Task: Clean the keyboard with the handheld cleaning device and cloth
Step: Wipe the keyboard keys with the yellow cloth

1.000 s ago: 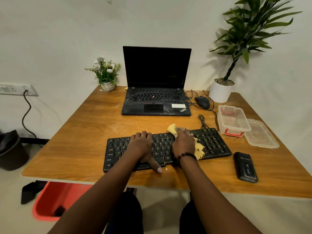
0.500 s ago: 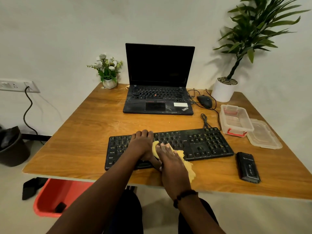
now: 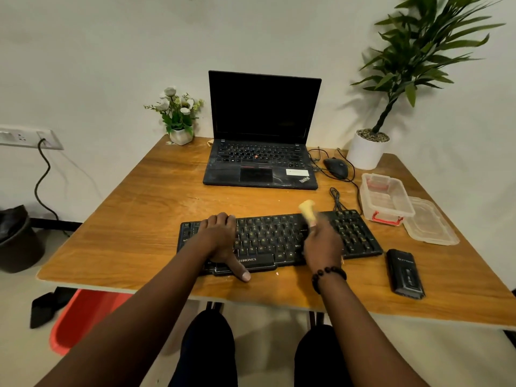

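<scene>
**Yellow cloth over the right half of the black keyboard**

Seen in the lower middle of the frame: a black keyboard lying on the wooden surface, with the word ZEBRONICS on its front edge. Left hand resting flat on the left part of the keys, fingers reaching the far edge and relaxed, thumb stretched down over the front edge; nothing held in it. Right hand blurred, above the right-middle part of the keys, with a beaded bracelet on the wrist. Fingers of this hand curled on a yellow cloth, one end of which sticks up past the far edge of the keyboard; hard to tell whether the cloth touches the keys.

At lower right of the frame, just beside the keyboard's right end and apart from it: a black handheld cleaning device, lying flat, not touched by any hand.

In the upper middle: an open laptop with dark screen. To its right a black mouse with cable, then a white pot with a tall green plant. At right, a clear plastic box with red clips, and its lid beside it. To the left of the laptop, a small pot of white flowers.
</scene>
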Demonstrator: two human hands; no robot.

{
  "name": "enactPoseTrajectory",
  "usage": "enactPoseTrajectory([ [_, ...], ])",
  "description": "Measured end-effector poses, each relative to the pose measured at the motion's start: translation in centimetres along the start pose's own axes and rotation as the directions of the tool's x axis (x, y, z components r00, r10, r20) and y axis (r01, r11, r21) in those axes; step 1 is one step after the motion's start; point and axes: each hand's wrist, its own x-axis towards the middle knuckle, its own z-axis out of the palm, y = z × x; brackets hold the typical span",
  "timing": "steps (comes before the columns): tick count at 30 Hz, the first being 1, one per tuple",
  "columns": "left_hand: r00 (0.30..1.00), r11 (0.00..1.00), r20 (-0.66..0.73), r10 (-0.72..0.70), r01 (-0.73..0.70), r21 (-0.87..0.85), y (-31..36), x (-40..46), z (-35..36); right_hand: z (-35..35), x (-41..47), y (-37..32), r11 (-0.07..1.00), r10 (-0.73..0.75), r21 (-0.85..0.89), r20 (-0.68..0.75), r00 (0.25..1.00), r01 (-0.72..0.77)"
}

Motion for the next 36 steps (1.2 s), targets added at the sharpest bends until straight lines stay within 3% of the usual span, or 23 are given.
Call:
enactPoseTrajectory([
  [3, 1.000, 1.000, -0.010, 0.001, 0.000, 0.012, 0.2, 0.1, 0.0, 3.3, -2.0, -0.1, 0.961, -0.187, -0.185, 0.107, 0.977, 0.204],
  [5, 1.000, 1.000, -0.011, -0.008, 0.008, 0.007, 0.1, 0.2, 0.1, 4.0, -3.2, -0.4, 0.931, -0.268, -0.210, 0.158, 0.950, 0.298],
  [9, 1.000, 1.000, -0.023, -0.016, 0.017, 0.010, -0.4, 0.3, -0.1, 4.6, -5.8, -1.3, 0.870, -0.423, -0.151, 0.260, 0.868, 0.469],
  [14, 1.000, 1.000, -0.025, 0.004, -0.004, -0.014, -0.1, 0.4, 0.2, 5.1, -10.2, 0.1, 0.796, -0.588, -0.042, 0.178, 0.789, 0.603],
  [16, 1.000, 1.000, -0.011, 0.010, -0.010, -0.026, -0.5, 0.2, 0.5, 3.5, -9.8, -0.9, 0.871, -0.492, 0.112, 0.200, 0.847, 0.479],
  [18, 0.999, 0.998, 0.012, 0.037, -0.037, -0.041, -1.0, -0.1, 0.6, 1.4, -7.8, -2.3, 0.950, -0.258, 0.240, 0.251, 0.933, 0.199],
  [20, 0.997, 0.997, 0.028, 0.069, -0.068, -0.039, -1.9, -0.5, 0.6, 0.0, -4.8, -3.0, 0.956, -0.040, 0.294, 0.175, 0.984, -0.013],
  [21, 0.996, 0.996, 0.033, 0.080, -0.079, -0.030, -2.7, -0.7, 0.5, -0.5, -3.3, -3.2, 0.955, 0.008, 0.295, 0.106, 0.994, -0.039],
  [23, 0.996, 0.997, 0.051, 0.076, -0.075, -0.018, -4.2, -1.1, 0.2, -1.4, -0.7, -3.4, 0.968, 0.054, 0.248, -0.010, 0.998, -0.050],
  [25, 0.996, 0.998, 0.068, 0.055, -0.055, -0.008, -5.5, -1.4, 0.0, -1.5, 1.5, -3.1, 0.988, 0.075, 0.140, -0.034, 0.997, -0.069],
  [29, 0.997, 0.997, 0.049, 0.057, -0.055, -0.045, -6.8, -1.9, 0.5, 2.2, 1.8, -2.6, 0.993, -0.017, -0.116, 0.107, 0.994, 0.029],
  [31, 0.997, 0.996, 0.028, 0.071, -0.069, -0.062, -6.8, -1.8, 0.8, 4.1, 0.9, -2.4, 0.976, -0.079, -0.196, 0.106, 0.991, 0.099],
  [34, 0.995, 0.990, 0.014, 0.101, -0.099, -0.105, -6.5, -1.6, 1.2, 4.8, 0.6, -2.7, 0.971, -0.046, -0.229, 0.085, 0.995, 0.064],
  [36, 0.996, 0.987, -0.001, 0.093, -0.092, -0.132, -7.1, -1.7, 1.4, 5.5, -0.1, -3.8, 0.964, -0.095, -0.233, 0.140, 0.986, 0.126],
])
